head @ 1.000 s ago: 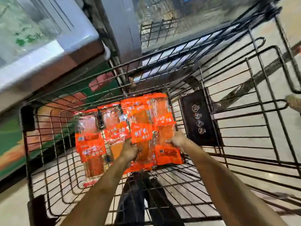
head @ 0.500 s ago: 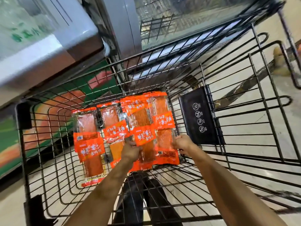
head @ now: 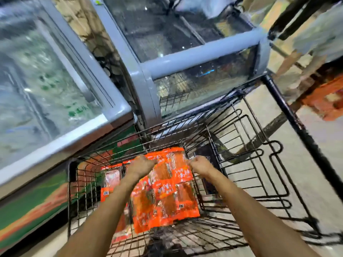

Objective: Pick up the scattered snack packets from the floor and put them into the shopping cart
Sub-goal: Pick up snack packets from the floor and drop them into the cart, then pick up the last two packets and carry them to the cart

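Several orange snack packets (head: 167, 197) lie overlapped inside the black wire shopping cart (head: 259, 184). My left hand (head: 140, 165) rests on the far left part of the stack with its fingers curled onto the top edge. My right hand (head: 201, 165) is at the stack's far right corner, fingers bent over the packet edge. One more packet (head: 111, 180) lies to the left, partly hidden by my left forearm. The frame is blurred, so the exact grip is unclear.
Two glass-topped chest freezers (head: 185, 58) stand directly beyond and left of the cart. The cart's folded child seat (head: 206, 154) is on the right inside. An orange crate (head: 326, 101) sits on the pale floor at the right.
Both hands moved from the near edge of the packets to their far edge, deeper in the cart. The view tilted up, showing more of the freezers.
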